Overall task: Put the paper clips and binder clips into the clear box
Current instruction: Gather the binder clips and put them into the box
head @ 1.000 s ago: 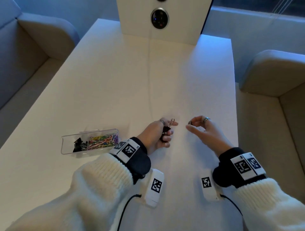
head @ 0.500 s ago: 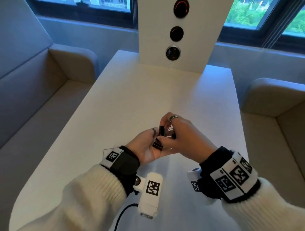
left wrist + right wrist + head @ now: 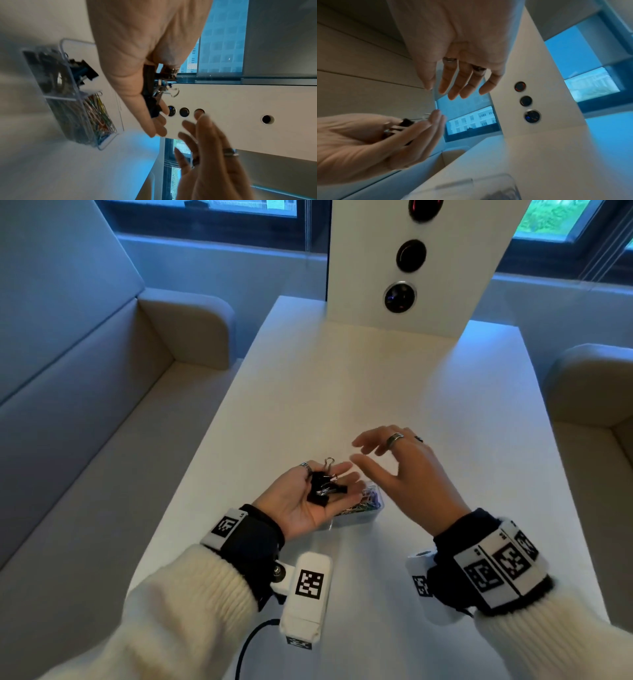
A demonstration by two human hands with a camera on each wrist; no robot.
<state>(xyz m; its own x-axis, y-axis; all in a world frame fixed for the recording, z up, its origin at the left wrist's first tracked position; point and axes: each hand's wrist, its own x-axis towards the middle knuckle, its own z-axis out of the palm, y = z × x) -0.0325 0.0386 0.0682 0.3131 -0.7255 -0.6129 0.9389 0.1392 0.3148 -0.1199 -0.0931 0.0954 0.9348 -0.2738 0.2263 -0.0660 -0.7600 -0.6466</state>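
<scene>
L hand lies palm up, fingers relaxed & near straight, cupping a few black binder clips w/ silver handles. It hovers right over the clear box, which sits near the worktop's front edge, long axis approx. left-right. R hand is spread wide, holding nothing, just beside. Box already holds coloured paper clips in one compartment, black clips in the other. L hand is nearer, so I'd guess it tips.
</scene>
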